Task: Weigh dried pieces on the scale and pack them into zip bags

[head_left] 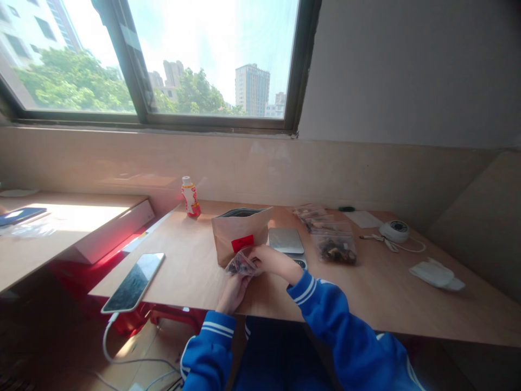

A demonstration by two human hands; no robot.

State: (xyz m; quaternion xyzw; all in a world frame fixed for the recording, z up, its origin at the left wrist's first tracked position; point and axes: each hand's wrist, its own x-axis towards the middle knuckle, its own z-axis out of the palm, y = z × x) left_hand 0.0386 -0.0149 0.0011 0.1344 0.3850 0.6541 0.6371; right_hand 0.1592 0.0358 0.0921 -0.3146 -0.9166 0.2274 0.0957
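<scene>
So I'm watching the head feed, and the small clear plastic bag (242, 264) of dark, crumbly dried bits is sitting up off the table, right at the near edge of the light wooden tabletop (191, 266), just in front of the brown kraft paper pouch with a red label (237, 233).

Both hands are gripping it. The left hand (233, 293) is coming up from below with its fingers pinched on the lower edge, and the right hand (273, 260) is curling over the top right side, fingers closed on the film.

I'm guessing it's very light, floppy and a bit slick. The film is crinkling and the contents are probably shifting around inside, so it's sagging wherever it isn't held. I'd be holding it by the top strip with a pinch at each end rather than squeezing the belly, since the bits look brittle.

Just beyond the right hand, a flat silver digital scale (286, 240) is sitting beside the pouch. More filled clear bags (336, 247) are lying to its right. Further out there's a small white and red drink bottle (189, 197), a phone on a white cable (134, 281), and a round white gadget (394, 231).
</scene>
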